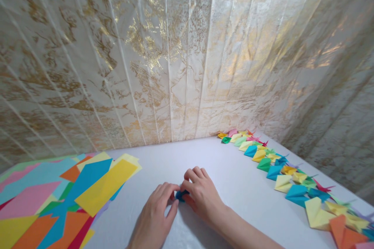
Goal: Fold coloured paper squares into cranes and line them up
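Pinching a small piece of folded blue paper (181,195) between their fingertips, the two hands meet over a white table (189,157). The left hand (157,211) has its thumb and forefinger closed in at the left side of the blue paper, while the right hand (201,191) grasps it from the right with curled fingers, its knuckles raised and its forearm reaching toward the near side. Fingers cover much of the blue paper, so I cannot tell its full shape — only that it lies low, just at or above the tabletop. Well to the left of the blue paper spreads a pile of loose sheets (32,198), overlapping at many angles in pink, orange, green, red and several blues; a yellow sheet (106,186) lies on top at the side nearest the blue paper. Well to its right, folded paper birds (274,172) in mixed colours stretch in rows along the table's edge — and beyond the blue paper, behind the table, hangs a pale curtain (172,70) with shiny gold patterns.
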`<control>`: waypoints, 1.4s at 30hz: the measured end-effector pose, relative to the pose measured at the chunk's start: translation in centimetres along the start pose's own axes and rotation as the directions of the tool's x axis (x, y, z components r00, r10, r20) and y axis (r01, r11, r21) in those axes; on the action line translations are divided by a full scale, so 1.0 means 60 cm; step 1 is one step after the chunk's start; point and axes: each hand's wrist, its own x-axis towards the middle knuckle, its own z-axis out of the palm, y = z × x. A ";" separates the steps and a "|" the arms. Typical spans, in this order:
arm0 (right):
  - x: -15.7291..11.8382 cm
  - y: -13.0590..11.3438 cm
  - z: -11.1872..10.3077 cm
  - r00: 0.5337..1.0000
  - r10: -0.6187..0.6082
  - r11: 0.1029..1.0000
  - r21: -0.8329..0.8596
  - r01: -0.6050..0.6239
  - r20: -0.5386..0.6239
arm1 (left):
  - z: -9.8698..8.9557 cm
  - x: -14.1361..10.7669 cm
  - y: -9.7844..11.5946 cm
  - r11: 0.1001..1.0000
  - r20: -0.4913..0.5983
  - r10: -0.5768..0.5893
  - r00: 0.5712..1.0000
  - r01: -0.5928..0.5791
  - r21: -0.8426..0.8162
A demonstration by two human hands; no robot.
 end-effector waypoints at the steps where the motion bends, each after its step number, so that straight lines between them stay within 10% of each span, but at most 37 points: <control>1: -0.001 0.002 0.001 1.000 0.003 1.000 0.007 -0.003 -0.008 | 0.000 0.000 -0.001 1.000 0.000 0.002 1.000 -0.002 -0.008; 12: -0.004 0.014 -0.008 0.995 -0.075 0.997 -0.040 0.072 -0.059 | 0.004 -0.006 -0.008 0.996 0.028 0.088 0.996 -0.088 0.015; 20: 0.011 0.248 -0.115 0.969 0.140 0.935 -0.296 -0.197 -0.204 | 0.020 -0.014 -0.013 0.996 -0.097 0.087 0.991 -0.090 -0.022; 26: 0.009 0.367 -0.097 0.959 0.225 0.877 -0.393 -0.277 -0.174 | 0.022 -0.011 -0.009 0.992 -0.139 0.084 0.987 -0.097 -0.083; 42: 0.012 0.403 -0.074 0.954 0.277 0.810 -0.507 -0.294 -0.110 | 0.019 -0.012 -0.010 0.993 -0.091 0.042 0.995 -0.052 -0.105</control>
